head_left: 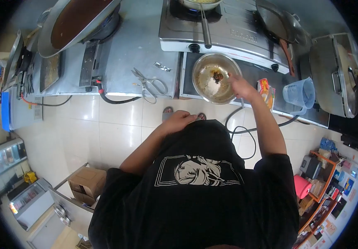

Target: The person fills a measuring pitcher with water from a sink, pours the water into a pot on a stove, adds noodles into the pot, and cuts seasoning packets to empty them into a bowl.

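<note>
A steel mixing bowl (pixel 204 89) sits at the counter's front edge, with dark brown seasoning and yellowish residue inside. My right hand (pixel 243 88) is over its right side, fingers curled closed at the inner wall; what they grip, if anything, is hidden. Just right of that hand lies a red and yellow packet (pixel 264 88). My left hand (pixel 181 121) rests against the front of my black shirt (pixel 199 199), its fingers drawn together, and I cannot make out what they hold. Left of the bowl are kitchen scissors (pixel 147 85) and a crumpled foil scrap (pixel 162 67).
A Rinnai gas stove (pixel 233 37) stands behind the bowl, with a pan (pixel 199 5) over a lit burner. A large wok (pixel 46 43) of brown liquid is at left. To the right stand a clear plastic jug (pixel 297 93) and a metal pot (pixel 332 79). A black hose (pixel 270 126) hangs below the counter.
</note>
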Tool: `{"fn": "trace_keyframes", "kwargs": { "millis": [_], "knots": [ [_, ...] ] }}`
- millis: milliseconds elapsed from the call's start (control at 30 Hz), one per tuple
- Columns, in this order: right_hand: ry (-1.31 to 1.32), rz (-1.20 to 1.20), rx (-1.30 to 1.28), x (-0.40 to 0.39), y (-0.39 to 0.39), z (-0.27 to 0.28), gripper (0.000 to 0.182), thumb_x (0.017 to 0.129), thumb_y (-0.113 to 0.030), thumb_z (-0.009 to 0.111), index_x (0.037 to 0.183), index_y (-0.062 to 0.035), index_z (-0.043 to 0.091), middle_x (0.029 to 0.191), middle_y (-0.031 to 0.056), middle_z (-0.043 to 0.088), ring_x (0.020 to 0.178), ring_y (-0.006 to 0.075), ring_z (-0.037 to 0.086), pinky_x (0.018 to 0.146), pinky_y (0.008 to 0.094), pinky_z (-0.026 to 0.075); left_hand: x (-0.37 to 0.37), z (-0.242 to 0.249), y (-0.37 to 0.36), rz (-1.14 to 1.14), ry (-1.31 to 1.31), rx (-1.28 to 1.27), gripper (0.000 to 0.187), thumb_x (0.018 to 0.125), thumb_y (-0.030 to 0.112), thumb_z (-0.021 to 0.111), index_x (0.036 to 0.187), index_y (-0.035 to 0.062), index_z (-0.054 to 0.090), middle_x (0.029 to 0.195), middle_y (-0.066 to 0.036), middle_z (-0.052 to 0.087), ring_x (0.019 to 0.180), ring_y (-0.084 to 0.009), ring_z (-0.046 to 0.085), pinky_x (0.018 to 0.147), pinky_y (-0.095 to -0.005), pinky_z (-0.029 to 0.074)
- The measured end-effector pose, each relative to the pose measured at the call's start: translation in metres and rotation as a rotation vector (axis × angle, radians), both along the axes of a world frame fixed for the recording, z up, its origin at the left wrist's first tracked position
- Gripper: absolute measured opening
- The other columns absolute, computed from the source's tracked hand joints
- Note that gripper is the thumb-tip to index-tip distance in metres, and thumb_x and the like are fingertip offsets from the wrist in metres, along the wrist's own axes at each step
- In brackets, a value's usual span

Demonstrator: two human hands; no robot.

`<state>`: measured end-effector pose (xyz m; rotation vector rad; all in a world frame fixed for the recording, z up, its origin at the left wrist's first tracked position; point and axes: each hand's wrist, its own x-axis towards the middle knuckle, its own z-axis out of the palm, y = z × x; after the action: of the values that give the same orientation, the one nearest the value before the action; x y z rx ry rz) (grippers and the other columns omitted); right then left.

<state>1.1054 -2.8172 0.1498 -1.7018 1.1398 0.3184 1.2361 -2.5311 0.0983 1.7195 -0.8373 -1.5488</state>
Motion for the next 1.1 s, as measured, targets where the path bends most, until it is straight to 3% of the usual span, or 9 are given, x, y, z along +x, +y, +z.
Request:
{"fn": "trace_keyframes", "kwargs": {
  "millis": [167, 267, 467, 600, 633, 767, 933, 1033, 1100],
  "knots": [
    [-0.068, 0.264, -0.286, 0.0, 0.004, -0.025, 0.053, 0.102, -0.035, 0.037, 0.114, 0.0084, 0.065, 0.111, 0.0334, 0.066, 0.105, 0.0458, 0.064, 0.098, 0.0497, 0.047, -0.009, 0.008, -0.015, -0.059, -0.031, 0.022, 0.053, 0.098, 0.044, 0.058, 0.073, -0.0024, 0.063, 0.059, -0.003, 0.051, 0.056, -0.0131, 0.048, 0.055, -0.0343, 0.04],
    [-0.134, 0.374, -0.368, 0.009, 0.009, -0.03, 0.056, 0.102, -0.034, 0.034, 0.101, 0.011, 0.068, 0.107, 0.0367, 0.064, 0.106, 0.0472, 0.062, 0.099, 0.0507, 0.046, -0.016, 0.008, -0.025, -0.13, -0.08, -0.008, 0.055, 0.098, 0.043, 0.058, 0.073, -0.0057, 0.063, 0.06, -0.006, 0.052, 0.057, -0.0153, 0.049, 0.057, -0.0368, 0.042],
    [-0.105, 0.377, -0.367, 0.012, 0.021, -0.017, 0.056, 0.101, -0.034, 0.035, 0.099, 0.0097, 0.07, 0.103, 0.0358, 0.065, 0.103, 0.0475, 0.063, 0.098, 0.052, 0.046, -0.034, 0.02, -0.047, -0.253, -0.152, 0.018, 0.057, 0.098, 0.043, 0.058, 0.075, -0.0082, 0.063, 0.06, -0.011, 0.054, 0.06, -0.0167, 0.05, 0.06, -0.0385, 0.043],
    [-0.406, 0.09, -0.187, -0.007, 0.029, -0.014, 0.048, 0.097, -0.031, 0.045, 0.119, 0.0095, 0.06, 0.115, 0.0296, 0.066, 0.106, 0.0427, 0.064, 0.098, 0.0463, 0.047, -0.05, 0.023, -0.064, -0.324, -0.203, 0.014, 0.055, 0.098, 0.044, 0.059, 0.075, -0.006, 0.064, 0.06, -0.011, 0.053, 0.06, -0.0173, 0.05, 0.06, -0.0384, 0.043],
    [-0.514, 0.028, -0.012, -0.014, 0.024, -0.017, 0.042, 0.095, -0.024, 0.049, 0.124, 0.0062, 0.056, 0.116, 0.0201, 0.066, 0.105, 0.031, 0.065, 0.092, 0.0398, 0.05, -0.054, 0.023, -0.07, -0.343, -0.207, 0.019, 0.054, 0.098, 0.044, 0.06, 0.075, -0.0054, 0.064, 0.06, -0.011, 0.052, 0.06, -0.0175, 0.05, 0.061, -0.0384, 0.043],
    [-0.917, -0.362, 0.522, -0.058, 0.024, -0.014, 0.026, 0.095, -0.008, 0.05, 0.119, -0.0038, 0.058, 0.11, 0.0065, 0.061, 0.096, 0.0197, 0.062, 0.088, 0.0325, 0.048, -0.077, 0.003, -0.091, -0.427, -0.214, -0.091, 0.049, 0.097, 0.042, 0.062, 0.078, -0.0033, 0.064, 0.066, -0.012, 0.057, 0.061, -0.0187, 0.053, 0.061, -0.0375, 0.044],
    [-0.842, -0.569, 0.254, -0.136, -0.007, 0.014, 0.025, 0.098, -0.012, 0.055, 0.121, -0.0028, 0.061, 0.115, 0.0055, 0.064, 0.109, 0.0179, 0.063, 0.092, 0.0324, 0.05, -0.126, -0.019, -0.132, -0.459, -0.199, -0.166, 0.041, 0.096, 0.04, 0.064, 0.099, 0.0, 0.065, 0.08, -0.011, 0.066, 0.071, -0.0206, 0.061, 0.068, -0.0353, 0.049],
    [-0.776, -0.355, -0.193, -0.204, -0.082, -0.072, 0.03, 0.097, -0.012, 0.058, 0.126, -0.0046, 0.061, 0.117, 0.0083, 0.068, 0.11, 0.0229, 0.065, 0.092, 0.0355, 0.051, -0.159, -0.009, -0.174, -0.376, 0.115, 0.201, 0.053, 0.096, 0.046, 0.063, 0.123, 0.0012, 0.055, 0.102, -0.015, 0.065, 0.09, -0.0235, 0.063, 0.079, -0.0372, 0.052],
    [-0.367, -0.266, -0.479, -0.217, -0.111, -0.062, 0.032, 0.094, -0.013, 0.062, 0.125, -0.0062, 0.061, 0.113, 0.0134, 0.069, 0.109, 0.0278, 0.066, 0.09, 0.037, 0.051, -0.18, -0.007, -0.196, -0.231, 0.325, 0.258, 0.065, 0.096, 0.051, 0.061, 0.134, 0.0005, 0.045, 0.118, -0.021, 0.059, 0.102, -0.0268, 0.062, 0.085, -0.0408, 0.052]
  ]
}}
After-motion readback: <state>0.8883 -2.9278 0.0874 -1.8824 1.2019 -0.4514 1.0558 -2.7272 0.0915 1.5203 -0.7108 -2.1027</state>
